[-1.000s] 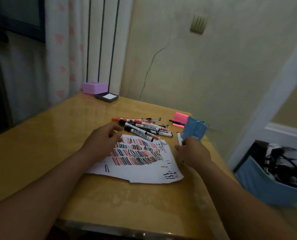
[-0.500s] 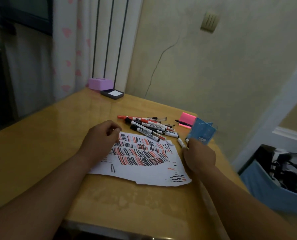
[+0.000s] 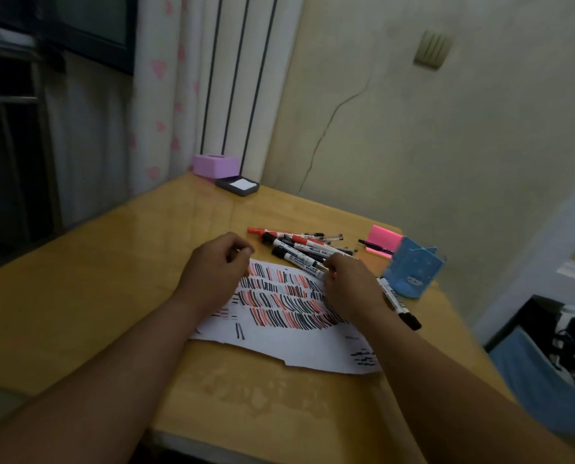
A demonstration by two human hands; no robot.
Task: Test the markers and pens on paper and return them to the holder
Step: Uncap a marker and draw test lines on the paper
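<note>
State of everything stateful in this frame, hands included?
paper: flat, covered in red and black strokes
left hand: fingers curled, resting on paper; grip unclear
nearest marker: capped, lying at pile's front
right hand: pinches nearest marker's tail
marker pile: lying loose, visible caps on
holder: upright, no pens showing
loose marker: capped, lying beside holder
</note>
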